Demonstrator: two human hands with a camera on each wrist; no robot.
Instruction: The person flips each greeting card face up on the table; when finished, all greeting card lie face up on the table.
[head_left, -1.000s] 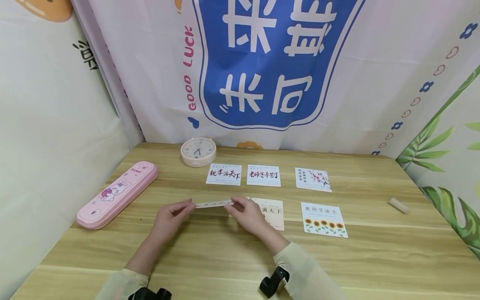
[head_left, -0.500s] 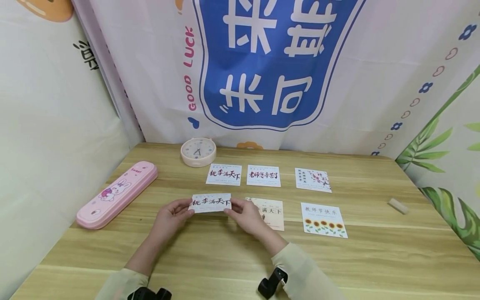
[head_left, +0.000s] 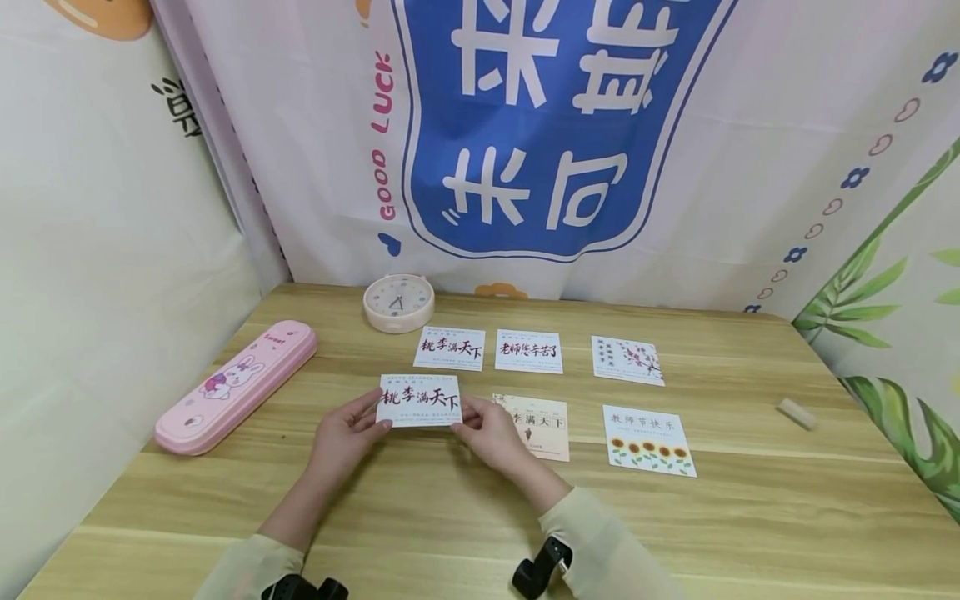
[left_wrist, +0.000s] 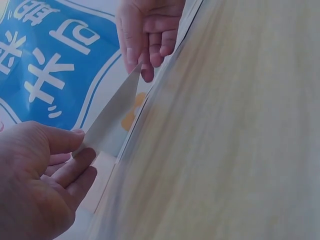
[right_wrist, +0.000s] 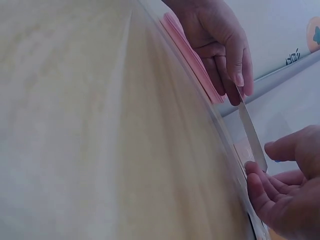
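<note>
Between both hands is a white card [head_left: 420, 401] with dark red Chinese lettering, its printed face turned up toward the head view. The left hand [head_left: 347, 435] pinches its left edge, the right hand [head_left: 497, 435] its right edge. Seen from the left wrist, the card [left_wrist: 112, 112] is a thin slanted sheet held off the wooden table [left_wrist: 240, 150]. The right wrist view also has the card [right_wrist: 253, 136] nearly edge-on, thumbs and fingertips on its two ends. Just beyond the right hand lies a cream card [head_left: 543, 429], partly covered by that hand.
At the back lie a similar red-lettered card [head_left: 449, 348], another lettered card [head_left: 528, 351] and a blossom card [head_left: 628, 360]. A sunflower card [head_left: 649, 440] is nearer. A pink pencil case [head_left: 236, 387] lies left, a round clock [head_left: 398, 303] behind, a small beige block [head_left: 797, 413] right.
The held card has tilted from almost edge-on to showing its whole printed face. Both hands keep their pinch at its edges and have hardly shifted. The head view has moved slightly.
</note>
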